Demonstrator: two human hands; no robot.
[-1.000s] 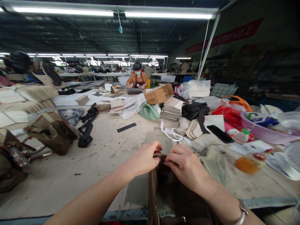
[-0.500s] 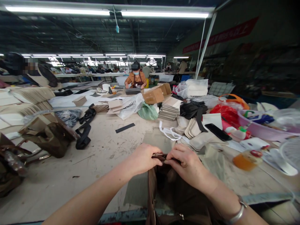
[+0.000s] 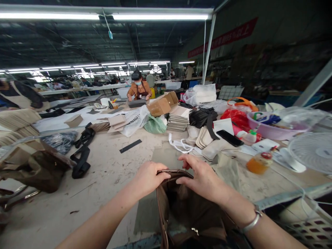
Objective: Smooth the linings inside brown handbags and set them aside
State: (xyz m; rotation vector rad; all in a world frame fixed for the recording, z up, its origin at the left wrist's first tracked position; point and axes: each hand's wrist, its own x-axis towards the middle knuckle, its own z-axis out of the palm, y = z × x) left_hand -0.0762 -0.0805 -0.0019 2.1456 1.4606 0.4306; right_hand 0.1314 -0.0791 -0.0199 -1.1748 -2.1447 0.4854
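A dark brown bag (image 3: pixel 189 211) lies at the near edge of the worktable, its mouth turned away from me. My left hand (image 3: pixel 148 177) is closed on the left part of the bag's top rim. My right hand (image 3: pixel 203 178) grips the right part of the same rim, fingers curled over it, thumb side up. The rim between the two hands is held apart, and the dark inside shows. A metal bracelet sits on my right wrist.
A black phone (image 3: pixel 229 138) lies on pale cut pieces to the right, with an orange bottle (image 3: pixel 256 164), a pink basin (image 3: pixel 277 127) and a white fan (image 3: pixel 311 152) beyond. Black straps (image 3: pixel 81 152) and brown bags (image 3: pixel 38 166) lie left. A person (image 3: pixel 137 90) works at the far end.
The view has swung right, bringing the fan in. My hands have drawn apart on the rim, and the bag's mouth has opened wider.
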